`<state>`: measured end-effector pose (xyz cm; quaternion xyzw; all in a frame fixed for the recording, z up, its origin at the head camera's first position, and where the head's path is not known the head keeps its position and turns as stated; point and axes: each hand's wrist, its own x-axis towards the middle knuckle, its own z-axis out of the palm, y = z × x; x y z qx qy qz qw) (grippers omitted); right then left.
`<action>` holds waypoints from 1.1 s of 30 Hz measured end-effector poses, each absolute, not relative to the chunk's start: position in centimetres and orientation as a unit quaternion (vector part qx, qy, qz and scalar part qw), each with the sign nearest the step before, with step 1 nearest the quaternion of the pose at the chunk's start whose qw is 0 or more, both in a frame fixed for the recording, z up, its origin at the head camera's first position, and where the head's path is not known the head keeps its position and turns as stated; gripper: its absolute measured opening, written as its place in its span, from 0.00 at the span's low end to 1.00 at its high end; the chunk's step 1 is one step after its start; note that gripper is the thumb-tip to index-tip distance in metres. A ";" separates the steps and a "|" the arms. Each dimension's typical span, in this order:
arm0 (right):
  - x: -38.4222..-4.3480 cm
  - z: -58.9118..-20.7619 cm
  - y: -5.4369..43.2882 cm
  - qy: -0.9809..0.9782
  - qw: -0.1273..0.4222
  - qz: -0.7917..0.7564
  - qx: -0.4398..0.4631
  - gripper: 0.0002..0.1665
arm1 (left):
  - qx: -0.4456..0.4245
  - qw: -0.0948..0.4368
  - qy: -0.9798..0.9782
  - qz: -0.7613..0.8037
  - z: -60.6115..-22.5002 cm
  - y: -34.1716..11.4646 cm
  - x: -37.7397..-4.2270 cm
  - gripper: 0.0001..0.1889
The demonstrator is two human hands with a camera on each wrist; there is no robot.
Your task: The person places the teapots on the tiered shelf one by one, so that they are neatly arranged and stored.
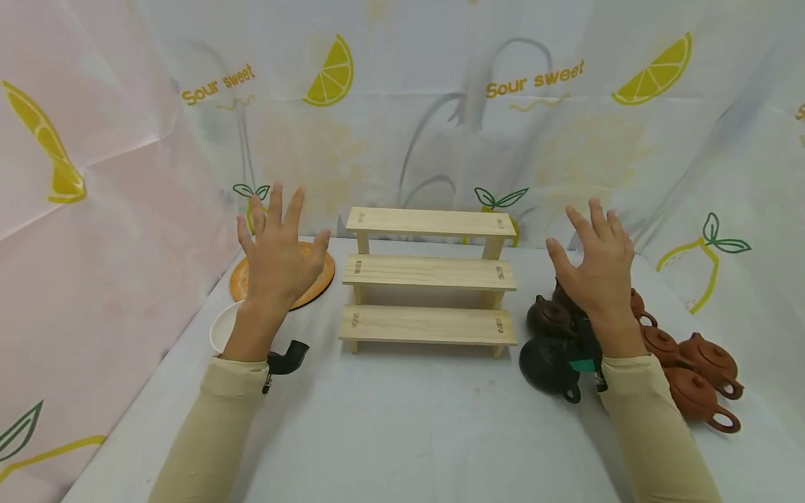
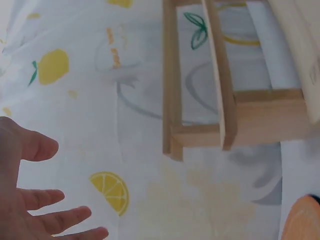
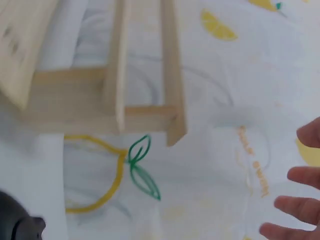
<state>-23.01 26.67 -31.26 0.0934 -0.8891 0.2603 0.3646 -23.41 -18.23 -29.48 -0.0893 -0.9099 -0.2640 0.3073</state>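
Note:
My left hand (image 1: 281, 264) is held up with its fingers spread, above a round orange mat (image 1: 322, 278) and a white bowl (image 1: 221, 328). Opposite it, my right hand (image 1: 597, 274) is raised too, fingers apart, over a group of small teapots. Neither hand touches anything. Dark teapots, among them a black teapot (image 1: 546, 365) and a brown teapot (image 1: 548, 318), lie left of the right wrist. Reddish-brown teapots, such as this clay teapot (image 1: 692, 395), sit to its right. Between the hands stands a three-step wooden rack (image 1: 429, 271), its shelves bare.
A white cloth covers the table (image 1: 409, 419). Behind it hangs a lemon-printed curtain (image 1: 402, 105), which continues along both sides. Something green (image 1: 582, 365) shows partly beneath the right wrist, among the dark teapots.

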 end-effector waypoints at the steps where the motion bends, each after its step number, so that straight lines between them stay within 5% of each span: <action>1: -22.8 -30.9 26.6 -0.876 0.372 0.293 0.095 0.32 | -0.098 0.306 -0.895 -0.308 -29.2 -18.1 -23.2 0.35; 6: -20.8 -29.2 26.7 -0.817 0.346 0.456 0.069 0.24 | -0.136 0.184 -0.837 -0.496 -28.1 -17.7 -21.7 0.39; 12: -18.6 -28.8 28.4 -0.804 0.288 0.517 0.056 0.20 | -0.143 0.032 -0.866 -0.477 -30.9 -17.4 -20.4 0.45; 20: -15.6 -29.6 32.3 -0.835 0.252 0.489 0.035 0.19 | -0.152 0.035 -0.881 -0.446 -37.6 -16.9 -19.2 0.37; 33: -10.8 -33.7 39.7 -0.877 0.239 0.412 -0.064 0.11 | -0.123 0.010 -0.803 -0.583 -41.7 -17.7 -19.0 0.24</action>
